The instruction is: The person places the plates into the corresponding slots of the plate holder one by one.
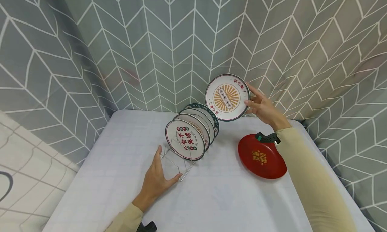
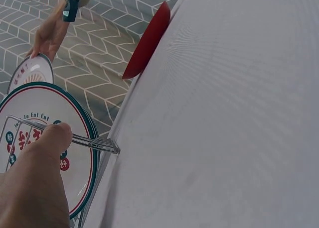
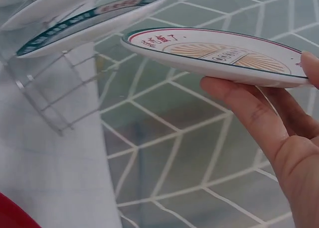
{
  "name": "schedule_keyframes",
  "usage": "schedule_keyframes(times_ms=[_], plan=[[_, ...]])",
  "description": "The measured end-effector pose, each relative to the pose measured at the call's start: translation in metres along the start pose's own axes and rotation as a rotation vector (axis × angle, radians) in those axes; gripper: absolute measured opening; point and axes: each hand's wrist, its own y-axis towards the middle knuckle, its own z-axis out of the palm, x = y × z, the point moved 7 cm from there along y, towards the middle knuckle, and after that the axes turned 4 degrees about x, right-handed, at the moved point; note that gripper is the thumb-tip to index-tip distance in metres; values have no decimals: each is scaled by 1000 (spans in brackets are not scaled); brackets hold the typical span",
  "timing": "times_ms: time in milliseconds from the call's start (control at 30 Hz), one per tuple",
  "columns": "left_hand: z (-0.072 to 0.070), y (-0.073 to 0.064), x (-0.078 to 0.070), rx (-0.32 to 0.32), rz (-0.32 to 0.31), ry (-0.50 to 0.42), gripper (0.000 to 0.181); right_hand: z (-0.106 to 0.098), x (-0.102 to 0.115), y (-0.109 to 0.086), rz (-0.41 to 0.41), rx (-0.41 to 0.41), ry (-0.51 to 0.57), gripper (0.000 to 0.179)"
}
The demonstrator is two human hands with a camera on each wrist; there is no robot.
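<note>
In the head view my right hand [image 1: 263, 107] holds a white plate [image 1: 226, 97] up by its right edge, with the orange sunburst design facing me. The right wrist view has the thumb over that plate's [image 3: 224, 56] face and fingers beneath it. My left hand [image 1: 157, 180] grips the near end of a wire plate rack [image 1: 188, 171], thumb on one side and fingers on the other. Several plates stand on edge in the rack. The nearest plate [image 1: 185, 139] has red lettering, and the farthest shows a dark green rim [image 3: 89, 26]. The raised plate is beyond the rack, apart from it.
A red plate [image 1: 260, 158] with yellow characters lies on the white-covered table [image 1: 217, 198], right of the rack and partly behind my right wristband. A grey patterned curtain [image 1: 169, 50] hangs along the table's back edge and right side.
</note>
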Motion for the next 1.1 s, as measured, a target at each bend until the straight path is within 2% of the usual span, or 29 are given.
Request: schedule_keyframes(times_ms=[133, 467, 867, 1100], plan=[[0, 0, 0, 6, -9, 11, 126, 8, -19, 7, 84, 12, -111, 74], [-1, 2, -1, 9, -9, 10, 126, 31, -52, 23, 158, 85, -285, 70], [2, 0, 0, 38, -37, 12, 126, 51, -92, 40, 215, 137, -371, 65], [2, 1, -1, 13, -14, 23, 127, 51, -99, 41, 227, 149, -364, 64]])
